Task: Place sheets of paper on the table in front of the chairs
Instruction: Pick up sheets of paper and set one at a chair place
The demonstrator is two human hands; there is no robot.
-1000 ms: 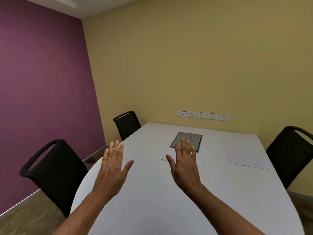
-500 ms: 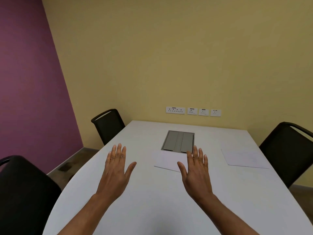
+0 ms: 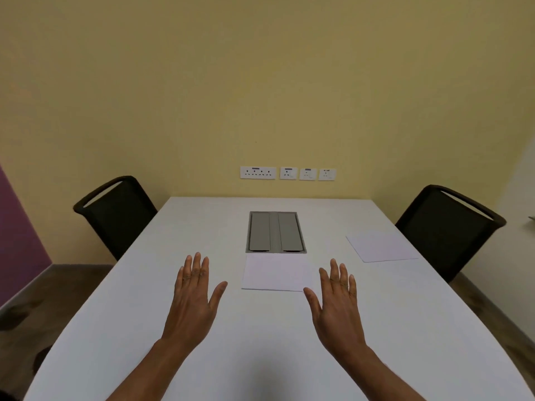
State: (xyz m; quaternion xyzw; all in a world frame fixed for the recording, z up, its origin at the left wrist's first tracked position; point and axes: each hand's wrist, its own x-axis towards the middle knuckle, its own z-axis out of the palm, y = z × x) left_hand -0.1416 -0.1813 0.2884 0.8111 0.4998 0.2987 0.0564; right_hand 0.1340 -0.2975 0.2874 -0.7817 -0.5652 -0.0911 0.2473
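A white sheet of paper (image 3: 276, 272) lies flat in the middle of the white table (image 3: 269, 337), just in front of the grey hatch. A second sheet (image 3: 380, 246) lies at the right edge, in front of the right black chair (image 3: 447, 227). No paper lies before the left black chair (image 3: 115, 211). My left hand (image 3: 194, 296) hovers palm down, open, left of the middle sheet. My right hand (image 3: 335, 302) hovers palm down, open, at that sheet's right corner. Neither hand holds anything.
A grey cable hatch (image 3: 275, 232) is set into the table's far middle. White wall sockets (image 3: 288, 173) sit on the yellow wall behind. A purple wall (image 3: 17, 241) shows at far left. Brown floor runs along both sides.
The view has swung right, so the near left chair has left the frame and the table is centred. My hands have spread apart, uncovering the middle sheet.
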